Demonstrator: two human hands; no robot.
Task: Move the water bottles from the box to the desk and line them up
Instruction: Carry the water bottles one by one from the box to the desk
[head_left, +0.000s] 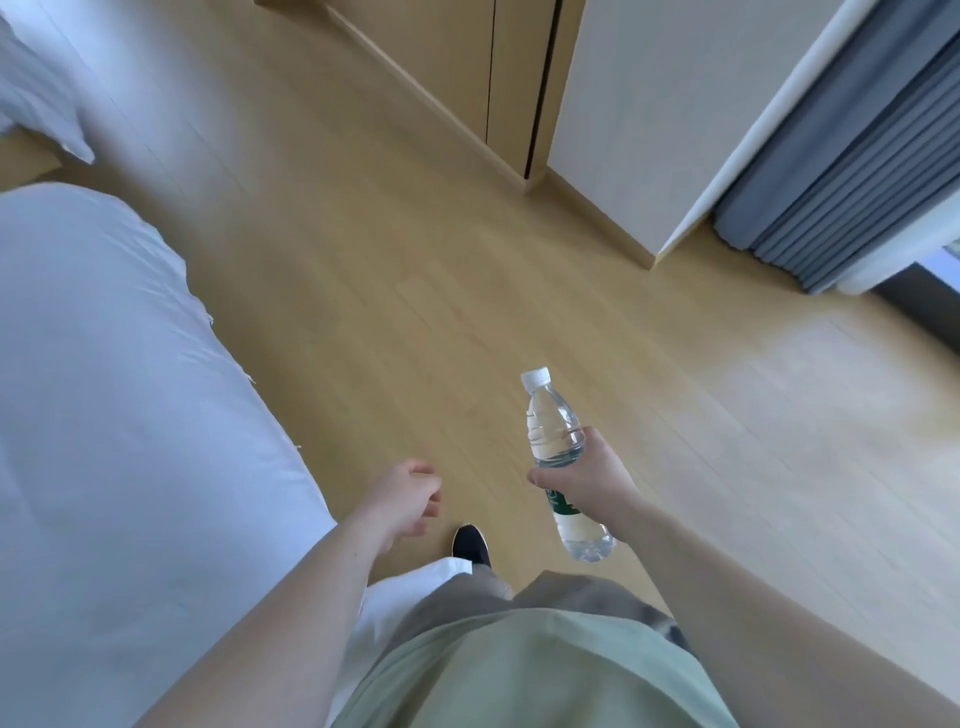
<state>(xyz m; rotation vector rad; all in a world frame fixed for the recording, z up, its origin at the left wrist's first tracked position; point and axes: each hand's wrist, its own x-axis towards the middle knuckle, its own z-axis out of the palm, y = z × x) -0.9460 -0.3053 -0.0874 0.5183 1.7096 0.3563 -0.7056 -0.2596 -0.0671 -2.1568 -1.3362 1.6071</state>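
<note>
The room was bright with soft daylight, which seemed to come from the window (943, 270) at the right edge, and it left a pale glare patch on the wooden floor (810, 374) near it. The white bed sheet (104, 389) took a cold bluish tint and was nearly washed out, with only faint shadows. The wide lens bent the straight lines near the edges, and the whole picture was slightly soft, most of all around the left hand (408, 496).

Views: 1, head-worn.
Facing: forward and steeply down at the wooden floor (467, 291).
Range: near; forearms fill the lower frame.
</note>
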